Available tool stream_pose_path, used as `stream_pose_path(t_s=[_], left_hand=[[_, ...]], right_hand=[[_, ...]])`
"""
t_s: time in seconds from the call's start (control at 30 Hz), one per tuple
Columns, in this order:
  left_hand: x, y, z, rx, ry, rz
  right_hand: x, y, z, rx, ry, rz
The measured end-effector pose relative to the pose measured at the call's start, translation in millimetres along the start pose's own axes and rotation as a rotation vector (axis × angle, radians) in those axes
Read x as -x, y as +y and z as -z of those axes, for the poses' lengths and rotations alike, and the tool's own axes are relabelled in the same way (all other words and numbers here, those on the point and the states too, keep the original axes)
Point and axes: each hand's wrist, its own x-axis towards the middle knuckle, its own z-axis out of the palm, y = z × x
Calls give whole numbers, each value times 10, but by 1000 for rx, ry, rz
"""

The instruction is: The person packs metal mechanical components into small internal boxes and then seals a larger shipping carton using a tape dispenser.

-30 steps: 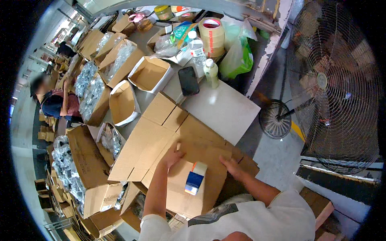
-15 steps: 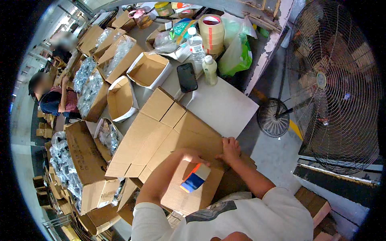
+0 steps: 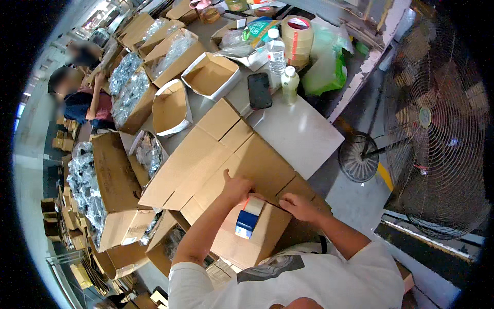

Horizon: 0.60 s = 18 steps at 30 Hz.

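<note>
A large brown cardboard carton [image 3: 218, 154] lies over the table with its creased flaps spread. In front of it, near my body, is a smaller box-shaped face of cardboard [image 3: 226, 239]. My left hand [image 3: 239, 188] is over the meeting edge, thumb stuck out, its other fingers bent round the top of a blue, white and orange tape dispenser [image 3: 247, 222]; these fingers are partly hidden. To the right, my right hand [image 3: 301, 207] rests at the cardboard's edge with fingers curled together. Whatever they pinch is too small to make out.
Beyond the carton lie a black phone [image 3: 259, 90], two bottles [image 3: 289, 85] and tape rolls [image 3: 297, 44]. Open trays [image 3: 211, 77] and boxes of plastic-wrapped items [image 3: 136, 98] line the left. A large fan [image 3: 425, 117] stands at right. Two people are at the far left.
My left hand has turned, its thumb now sticking out, and the tape dispenser has turned upright. My right hand's fingers have drawn together nearer the carton's edge. The whole view has shifted slightly.
</note>
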Motion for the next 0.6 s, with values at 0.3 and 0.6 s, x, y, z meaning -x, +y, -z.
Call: stream_pose_path(t_s=[0.3,0.6], left_hand=[[35,-56,-133,-33,-93,175],[142,35,1,125,32,83]], right_hand=[[-552,-1275,-66,745,-440,723],[-1429,-1172,1547,917,-446,371]])
